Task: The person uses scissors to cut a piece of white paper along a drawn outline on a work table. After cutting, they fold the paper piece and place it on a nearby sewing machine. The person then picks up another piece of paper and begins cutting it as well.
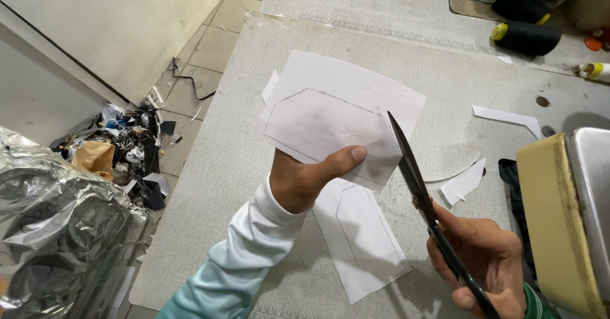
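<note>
My left hand (308, 178) holds up a white sheet of paper (337, 112) with a pencilled outline of a many-sided shape, thumb on top near the sheet's lower edge. My right hand (483, 258) grips black scissors (413, 173). Their blades point up and away, cutting into the sheet's right edge along the drawn line. Below, a second white sheet (365, 239) with a similar outline lies flat on the grey table (222, 185).
Paper offcuts (464, 182) and a white strip (508, 117) lie to the right. Black thread cones (526, 37) and a sewing machine stand at the far right. A yellow-edged metal object (565, 217) sits close right. Silver foil material (57, 230) and floor scraps (121, 150) are left.
</note>
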